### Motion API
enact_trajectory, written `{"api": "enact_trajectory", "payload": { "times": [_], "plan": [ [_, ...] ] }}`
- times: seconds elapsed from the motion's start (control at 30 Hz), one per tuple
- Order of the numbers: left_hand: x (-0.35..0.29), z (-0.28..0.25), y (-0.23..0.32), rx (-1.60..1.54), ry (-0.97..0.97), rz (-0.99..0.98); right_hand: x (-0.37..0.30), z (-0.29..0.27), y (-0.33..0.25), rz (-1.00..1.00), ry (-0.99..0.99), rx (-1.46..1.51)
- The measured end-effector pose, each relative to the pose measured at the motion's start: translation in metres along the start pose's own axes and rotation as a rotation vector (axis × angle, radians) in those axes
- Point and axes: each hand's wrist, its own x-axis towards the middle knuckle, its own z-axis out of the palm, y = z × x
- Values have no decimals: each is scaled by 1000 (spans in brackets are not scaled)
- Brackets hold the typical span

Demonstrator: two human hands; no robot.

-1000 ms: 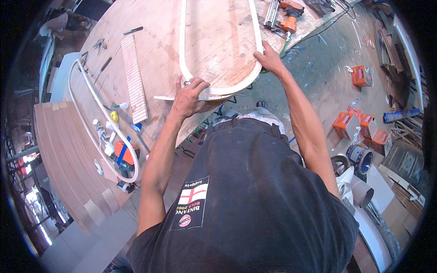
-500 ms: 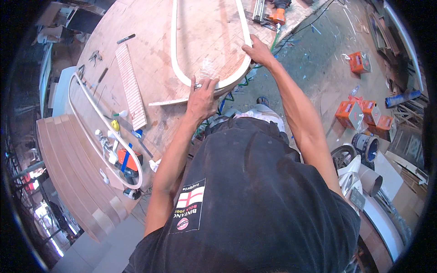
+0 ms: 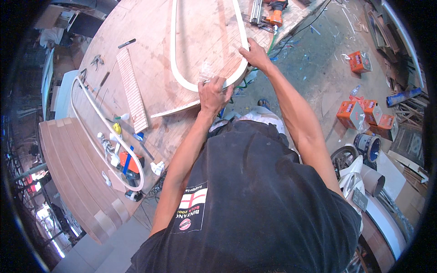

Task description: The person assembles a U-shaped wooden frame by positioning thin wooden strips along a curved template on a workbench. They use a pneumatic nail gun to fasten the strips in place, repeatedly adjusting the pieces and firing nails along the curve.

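Observation:
A long white loop-shaped frame [image 3: 173, 50] lies on the wooden worktop, its rounded end toward me at the table's near edge. My left hand [image 3: 213, 94] is closed over that rounded end, its fingers curled at the strip. Higher up, on the frame's right side, my right hand [image 3: 256, 54] grips the outer edge with its thumb on top; some of its fingers are hidden. Under the rounded end, a thin pale wooden piece [image 3: 175, 109] sticks out to the left. A small clear plastic-looking piece [image 3: 205, 70] rests inside the curve.
A striped strip [image 3: 132, 88], a clamp [image 3: 97, 61] and a second white loop [image 3: 88, 107] lie to the left. An orange power tool [image 3: 274, 17] with a green hose is at the far right of the worktop [image 3: 150, 59]. Orange boxes [image 3: 350, 113] stand on the floor.
My left hand has slid to the right along the rounded end. My right hand has shifted slightly left and downward, still on the frame's right side.

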Motion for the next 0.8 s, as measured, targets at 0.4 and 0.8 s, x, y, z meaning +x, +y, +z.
{"api": "enact_trajectory", "payload": {
  "times": [0.4,0.8],
  "plan": [
    [-4,9,-9,-61,43,63,-93,-9,-37,-601,-260,-537],
    [-9,-16,-52,-145,30,219,-83,0,-29,-636,-269,-372]
  ]
}}
